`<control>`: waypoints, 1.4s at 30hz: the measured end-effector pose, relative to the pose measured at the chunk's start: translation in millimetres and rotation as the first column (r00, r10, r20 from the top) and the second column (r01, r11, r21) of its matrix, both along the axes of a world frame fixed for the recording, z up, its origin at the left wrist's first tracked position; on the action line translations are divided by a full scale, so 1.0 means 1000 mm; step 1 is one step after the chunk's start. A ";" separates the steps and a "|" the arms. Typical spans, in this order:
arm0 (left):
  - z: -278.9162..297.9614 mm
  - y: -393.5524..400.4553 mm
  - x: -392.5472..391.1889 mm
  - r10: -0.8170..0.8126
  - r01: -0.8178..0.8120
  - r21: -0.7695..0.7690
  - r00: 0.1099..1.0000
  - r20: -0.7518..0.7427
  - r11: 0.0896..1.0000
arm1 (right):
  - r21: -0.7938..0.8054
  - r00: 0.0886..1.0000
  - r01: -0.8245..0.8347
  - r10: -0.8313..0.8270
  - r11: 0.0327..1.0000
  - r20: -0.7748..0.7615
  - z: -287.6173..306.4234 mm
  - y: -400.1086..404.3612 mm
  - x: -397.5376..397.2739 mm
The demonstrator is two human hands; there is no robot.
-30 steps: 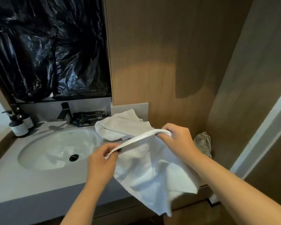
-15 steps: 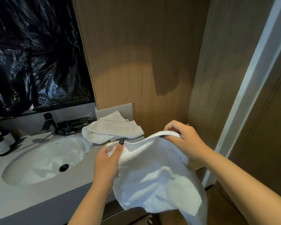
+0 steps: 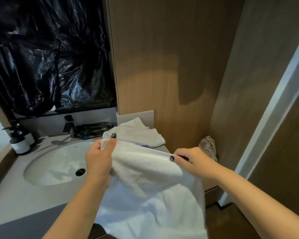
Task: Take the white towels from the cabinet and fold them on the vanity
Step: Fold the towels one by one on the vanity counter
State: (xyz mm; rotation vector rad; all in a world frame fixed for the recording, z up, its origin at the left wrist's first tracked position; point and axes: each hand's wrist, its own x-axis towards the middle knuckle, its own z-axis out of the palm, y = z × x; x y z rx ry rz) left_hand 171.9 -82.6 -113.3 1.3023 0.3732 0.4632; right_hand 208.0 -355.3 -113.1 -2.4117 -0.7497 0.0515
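Right now your left hand (image 3: 97,163) and right hand (image 3: 191,161) each pinch the top edge of a white towel (image 3: 150,185), thumbs on the near face and fingers curled behind, so the cloth is stretched between them above the front of the vanity (image 3: 21,200) and hangs past its edge. Beyond it, a second white towel (image 3: 136,133) lies crumpled on the counter by the wooden wall, right of the sink (image 3: 55,168) and the dark faucet (image 3: 69,125).
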 end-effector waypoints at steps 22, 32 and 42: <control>-0.002 0.017 0.029 -0.013 0.039 -0.415 0.998 0.065 0.909 | -0.419 0.882 0.467 -0.381 0.778 0.277 -0.033 -0.058 0.011; -0.001 0.012 0.029 -0.218 0.218 0.345 0.975 -0.039 0.913 | 0.272 0.880 0.437 -0.470 0.857 0.065 -0.003 -0.036 -0.004; -0.026 -0.060 0.012 -0.593 0.529 0.649 0.792 -0.145 0.548 | 0.085 0.994 0.052 -0.060 0.995 0.092 0.031 0.021 -0.013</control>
